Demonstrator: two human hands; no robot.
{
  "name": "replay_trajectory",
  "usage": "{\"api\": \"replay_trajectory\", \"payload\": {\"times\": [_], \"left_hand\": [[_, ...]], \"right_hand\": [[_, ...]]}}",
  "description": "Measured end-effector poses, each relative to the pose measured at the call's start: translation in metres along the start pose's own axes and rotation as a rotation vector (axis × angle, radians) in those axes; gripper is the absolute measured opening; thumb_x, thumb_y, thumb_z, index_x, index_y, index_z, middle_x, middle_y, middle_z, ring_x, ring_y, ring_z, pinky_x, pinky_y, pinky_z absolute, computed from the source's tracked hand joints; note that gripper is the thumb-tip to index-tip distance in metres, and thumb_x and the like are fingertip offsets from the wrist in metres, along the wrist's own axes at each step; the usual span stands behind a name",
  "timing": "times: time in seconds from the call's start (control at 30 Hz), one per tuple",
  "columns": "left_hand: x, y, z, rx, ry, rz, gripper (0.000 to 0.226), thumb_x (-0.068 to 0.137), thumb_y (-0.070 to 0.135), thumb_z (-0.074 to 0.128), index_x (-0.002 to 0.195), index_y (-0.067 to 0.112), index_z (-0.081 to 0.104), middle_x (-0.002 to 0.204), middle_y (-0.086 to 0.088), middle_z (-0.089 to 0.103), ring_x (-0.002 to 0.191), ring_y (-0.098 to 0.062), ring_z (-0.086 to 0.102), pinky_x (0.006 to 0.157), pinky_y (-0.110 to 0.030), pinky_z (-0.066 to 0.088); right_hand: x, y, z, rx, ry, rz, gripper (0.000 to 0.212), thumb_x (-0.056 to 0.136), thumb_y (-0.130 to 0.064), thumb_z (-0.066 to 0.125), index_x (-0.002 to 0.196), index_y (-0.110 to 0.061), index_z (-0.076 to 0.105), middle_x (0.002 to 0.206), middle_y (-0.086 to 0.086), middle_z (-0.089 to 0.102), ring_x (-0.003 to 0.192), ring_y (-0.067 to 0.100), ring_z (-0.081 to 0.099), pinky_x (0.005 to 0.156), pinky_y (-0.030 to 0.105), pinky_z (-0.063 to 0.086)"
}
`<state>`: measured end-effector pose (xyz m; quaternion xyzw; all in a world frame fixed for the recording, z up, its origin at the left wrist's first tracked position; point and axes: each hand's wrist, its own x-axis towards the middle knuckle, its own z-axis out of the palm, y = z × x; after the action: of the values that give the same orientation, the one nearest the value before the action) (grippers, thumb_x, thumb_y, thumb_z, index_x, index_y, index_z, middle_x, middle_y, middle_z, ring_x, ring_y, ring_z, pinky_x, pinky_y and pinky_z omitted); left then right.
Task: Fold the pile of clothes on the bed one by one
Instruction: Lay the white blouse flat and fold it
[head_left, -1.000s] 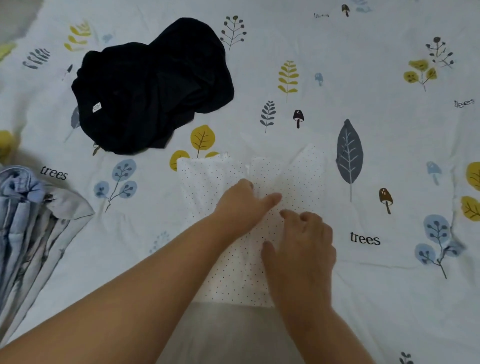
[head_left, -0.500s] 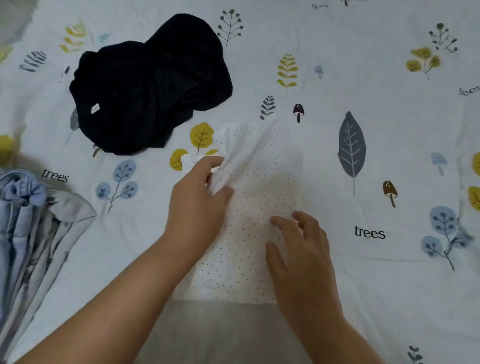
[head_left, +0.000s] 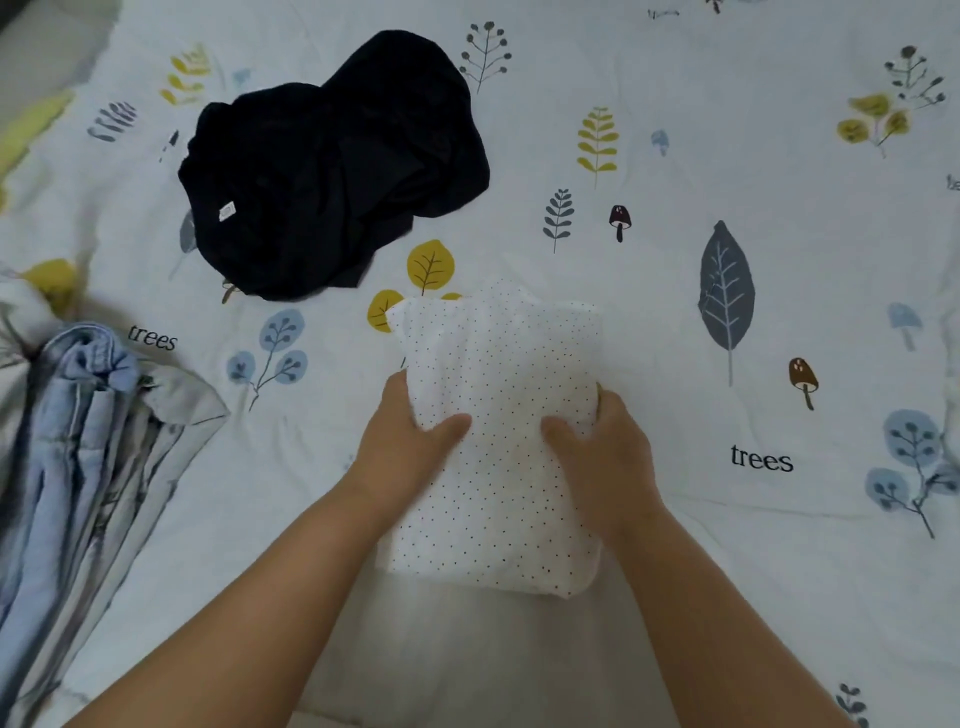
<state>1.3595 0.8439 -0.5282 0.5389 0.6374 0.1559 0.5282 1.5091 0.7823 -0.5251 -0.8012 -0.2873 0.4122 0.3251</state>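
A bed cover (head_left: 727, 545), white and printed with leaves, mushrooms and the word "trees", is spread across the whole view. A dark navy garment (head_left: 332, 166), crumpled in a heap with a small pale label showing, is placed on the cover at upper left, well apart from the hands. A bundle of light blue and grey clothing (head_left: 78, 457) is laid along the left edge, partly cut off by the frame. A white garment with small dark dots (head_left: 498, 467), folded into a rough rectangle, is set at the centre of the cover, near the lower edge and just below a yellow leaf print. It is grasped at both sides: the left hand (head_left: 410, 447) is wrapped round its left edge with the thumb laid on top, and the right hand (head_left: 602, 452) is wrapped round its right edge in the same way. The fingers of both hands are hidden behind or beneath the fabric.
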Motion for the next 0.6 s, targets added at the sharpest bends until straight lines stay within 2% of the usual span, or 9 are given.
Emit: {"api": "replay_trajectory", "payload": {"times": [0.1, 0.2, 0.3, 0.37, 0.47, 0.6], "left_hand": [[-0.007, 0.002, -0.009, -0.104, -0.011, 0.002, 0.041, 0.086, 0.016, 0.063, 0.120, 0.028, 0.045, 0.110, 0.006, 0.063, 0.094, -0.015, 0.064, 0.079, -0.032, 0.054], [-0.024, 0.008, -0.018, -0.150, -0.024, 0.043, 0.039, 0.086, 0.011, 0.062, 0.118, 0.031, 0.051, 0.102, 0.011, 0.066, 0.084, -0.008, 0.067, 0.067, -0.023, 0.056], [-0.052, 0.022, -0.029, -0.174, -0.035, 0.079, 0.038, 0.086, 0.011, 0.062, 0.117, 0.031, 0.053, 0.106, 0.009, 0.067, 0.090, -0.010, 0.067, 0.074, -0.028, 0.056], [-0.074, 0.036, -0.041, -0.212, -0.028, 0.105, 0.037, 0.086, 0.011, 0.062, 0.113, 0.034, 0.055, 0.102, 0.011, 0.070, 0.086, -0.008, 0.069, 0.067, -0.022, 0.056], [-0.108, 0.064, -0.066, -0.267, -0.028, 0.123, 0.037, 0.087, 0.012, 0.062, 0.104, 0.044, 0.055, 0.093, 0.020, 0.070, 0.078, -0.005, 0.070, 0.057, -0.018, 0.053], [-0.148, 0.099, -0.100, -0.298, 0.003, 0.178, 0.039, 0.087, 0.014, 0.063, 0.097, 0.051, 0.056, 0.095, 0.024, 0.069, 0.080, -0.005, 0.069, 0.061, -0.021, 0.054]], "right_hand": [[-0.008, -0.005, -0.006, 0.092, -0.064, -0.031, 0.036, 0.083, -0.012, 0.061, 0.116, -0.023, 0.054, 0.096, -0.012, 0.064, 0.090, 0.014, 0.062, 0.081, 0.034, 0.053], [-0.027, -0.013, -0.013, 0.131, -0.050, -0.083, 0.034, 0.082, -0.007, 0.060, 0.107, -0.029, 0.055, 0.091, -0.014, 0.065, 0.084, 0.008, 0.064, 0.077, 0.030, 0.054], [-0.055, -0.029, -0.028, 0.156, -0.049, -0.117, 0.033, 0.082, -0.006, 0.059, 0.102, -0.032, 0.057, 0.089, -0.011, 0.067, 0.081, 0.008, 0.065, 0.074, 0.031, 0.057], [-0.076, -0.046, -0.042, 0.162, -0.059, -0.150, 0.031, 0.082, -0.006, 0.060, 0.103, -0.029, 0.058, 0.086, -0.009, 0.068, 0.079, 0.011, 0.066, 0.071, 0.031, 0.057], [-0.107, -0.074, -0.060, 0.173, -0.066, -0.203, 0.026, 0.079, -0.006, 0.061, 0.092, -0.029, 0.057, 0.077, -0.008, 0.067, 0.069, 0.010, 0.065, 0.059, 0.024, 0.055], [-0.147, -0.114, -0.075, 0.171, -0.065, -0.275, 0.024, 0.079, -0.011, 0.062, 0.085, -0.032, 0.053, 0.073, -0.010, 0.063, 0.067, 0.009, 0.062, 0.061, 0.028, 0.056]]}}
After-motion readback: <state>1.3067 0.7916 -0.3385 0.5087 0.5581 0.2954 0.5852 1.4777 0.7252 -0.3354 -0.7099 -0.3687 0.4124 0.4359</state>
